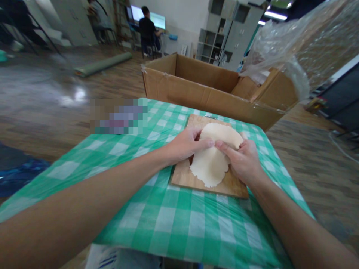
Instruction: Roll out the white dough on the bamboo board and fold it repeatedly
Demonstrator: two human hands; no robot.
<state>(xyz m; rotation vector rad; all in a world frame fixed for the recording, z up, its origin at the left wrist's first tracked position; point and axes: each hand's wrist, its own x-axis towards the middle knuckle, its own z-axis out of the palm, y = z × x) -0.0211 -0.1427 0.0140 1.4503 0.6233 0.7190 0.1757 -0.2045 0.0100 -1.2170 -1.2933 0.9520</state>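
A flat sheet of pale dough (211, 168) with ragged edges hangs between my hands, over a wooden board (193, 182). My left hand (190, 144) grips its left side, thumb on top and the other fingers underneath, mostly hidden. On the right, my right hand (243, 157) holds the sheet the same way, and the two thumb tips nearly meet at the middle. Part of the dough's lower end lies close above the board; whether it touches, I cannot tell. A bit of a round metallic rim (210, 117) shows at the board's far edge.
A green and white checked cloth (174, 216) covers the table. Beyond its far edge stands a large open cardboard box (202, 91), with clear plastic wrap (280, 48) at right. A blurred-out item (120, 117) lies at the far left corner. A seated person (147, 28) faces screens.
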